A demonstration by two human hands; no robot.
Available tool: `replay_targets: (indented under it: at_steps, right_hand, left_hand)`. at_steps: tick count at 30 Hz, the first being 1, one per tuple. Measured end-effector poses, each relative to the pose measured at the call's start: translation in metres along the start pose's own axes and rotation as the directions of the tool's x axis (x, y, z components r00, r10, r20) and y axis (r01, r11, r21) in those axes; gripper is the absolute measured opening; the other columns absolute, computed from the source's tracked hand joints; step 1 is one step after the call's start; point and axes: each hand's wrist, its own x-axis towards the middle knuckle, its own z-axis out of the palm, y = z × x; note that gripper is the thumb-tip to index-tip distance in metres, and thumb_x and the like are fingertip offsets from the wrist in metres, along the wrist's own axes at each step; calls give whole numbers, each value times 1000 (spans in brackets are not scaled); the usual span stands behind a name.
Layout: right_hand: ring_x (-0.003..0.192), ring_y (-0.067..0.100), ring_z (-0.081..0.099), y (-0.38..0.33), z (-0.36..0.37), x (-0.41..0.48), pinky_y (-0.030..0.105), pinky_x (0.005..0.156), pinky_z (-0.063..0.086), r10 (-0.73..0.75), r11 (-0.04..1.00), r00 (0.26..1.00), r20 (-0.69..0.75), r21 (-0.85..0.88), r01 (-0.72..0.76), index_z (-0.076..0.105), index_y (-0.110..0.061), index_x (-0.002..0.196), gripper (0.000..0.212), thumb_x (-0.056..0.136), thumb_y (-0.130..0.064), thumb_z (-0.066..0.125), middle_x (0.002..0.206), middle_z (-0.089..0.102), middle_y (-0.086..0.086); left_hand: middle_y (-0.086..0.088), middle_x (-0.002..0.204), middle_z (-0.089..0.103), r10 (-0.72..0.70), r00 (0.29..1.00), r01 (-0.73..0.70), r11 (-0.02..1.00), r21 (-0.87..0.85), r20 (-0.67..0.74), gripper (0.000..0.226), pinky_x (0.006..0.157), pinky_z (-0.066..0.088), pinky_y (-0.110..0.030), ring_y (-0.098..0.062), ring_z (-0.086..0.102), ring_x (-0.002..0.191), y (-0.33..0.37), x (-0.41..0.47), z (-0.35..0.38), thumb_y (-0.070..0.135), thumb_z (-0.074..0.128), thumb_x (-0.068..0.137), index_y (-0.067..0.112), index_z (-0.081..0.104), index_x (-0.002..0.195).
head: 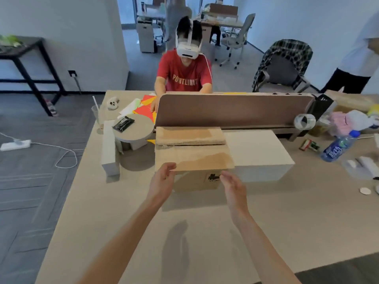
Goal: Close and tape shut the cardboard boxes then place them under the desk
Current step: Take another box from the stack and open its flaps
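Note:
A brown cardboard box (192, 181) stands on the beige desk (123, 212) in front of me. Its near flap (203, 158) lies almost flat over the top, and the far flap (188, 135) is folded down too, with a dark gap between them. My left hand (162, 181) pinches the near flap's left front corner. My right hand (231, 183) hovers by the box's right front corner with fingers apart, holding nothing. A roll of clear tape (304, 120) rests on the ledge of the desk divider (231, 109), far right of the box.
A white box (260, 158) stands against the cardboard box's right side. A round grey stand (133, 130) and a tall white box (109, 148) are to its left. A water bottle (338, 147) and clutter lie at the right. A person in red sits opposite.

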Motion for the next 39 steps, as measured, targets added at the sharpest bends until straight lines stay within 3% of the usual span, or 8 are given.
replay_targets:
  at_steps: [9, 14, 18, 20, 23, 32, 36, 39]
  right_hand:
    - [132, 19, 43, -7, -7, 171, 25, 99, 32, -83, 938, 970, 226, -311, 153, 49, -16, 138, 40, 98, -18, 49, 145, 44, 3]
    - [136, 20, 41, -2, -1, 216, 40, 114, 33, -39, 921, 944, 327, -355, 161, 49, -15, 139, 43, 96, -19, 52, 145, 47, 3]
    - [118, 17, 51, 6, -3, 226, 27, 97, 37, -39, 930, 946, 323, -335, 153, 55, -14, 134, 42, 93, -16, 54, 131, 58, 4]
    - [121, 17, 50, 4, -1, 226, 28, 97, 38, 0, 946, 950, 311, -308, 101, 55, -17, 135, 44, 92, -18, 55, 131, 58, 2]
    - [130, 14, 47, 2, -3, 224, 30, 108, 36, 39, 971, 947, 319, -235, 40, 52, -19, 139, 48, 90, -18, 57, 138, 54, -4]
    - [124, 10, 48, -17, -17, 153, 39, 110, 40, 11, 982, 928, 373, -180, 60, 53, -24, 139, 54, 85, -23, 59, 134, 52, -10]
    - [120, 12, 55, -34, -37, 117, 46, 103, 48, -59, 980, 934, 352, -158, 122, 58, -32, 130, 60, 71, -43, 53, 129, 60, -8]
    - [113, 11, 59, -58, -62, 89, 44, 99, 51, -179, 970, 933, 312, -101, 220, 63, -35, 118, 43, 76, -33, 53, 118, 65, -11]
  left_hand:
    - [-3, 127, 56, -142, 958, 221, 917, 331, -248, 39, 94, 44, -37, -20, 56, 112, 5, 102, 18, 13, 44, 91, 14, 51, 130]
    - [-4, 128, 55, -349, 864, 432, 884, 180, -363, 45, 92, 40, -35, -24, 51, 115, 1, 130, 34, 21, 42, 93, 14, 41, 138]
    - [-18, 117, 60, -460, 755, 552, 831, 75, -467, 44, 90, 44, -42, -36, 53, 114, -11, 149, 33, 30, 47, 93, 3, 52, 127]
    - [-7, 83, 59, -453, 755, 546, 834, 74, -474, 24, 68, 42, -33, -27, 56, 86, -11, 149, 31, 23, 50, 90, 5, 62, 100]
    - [1, 75, 56, -425, 767, 520, 850, 79, -481, 16, 58, 36, -25, -15, 49, 70, -14, 139, 33, 17, 54, 88, 8, 64, 95]
    - [4, 88, 62, -415, 697, 408, 900, -153, -585, 22, 73, 42, -30, -20, 57, 92, -9, 41, 6, 21, 64, 85, 13, 63, 104]
    - [4, 93, 60, -301, 745, 267, 952, -149, -595, 14, 80, 44, -35, -18, 55, 91, 27, 5, -15, 26, 60, 88, 16, 60, 98]
    - [3, 94, 57, -215, 778, 171, 977, -130, -590, 18, 79, 43, -36, -18, 53, 91, 63, -12, -16, 28, 56, 90, 15, 57, 101]
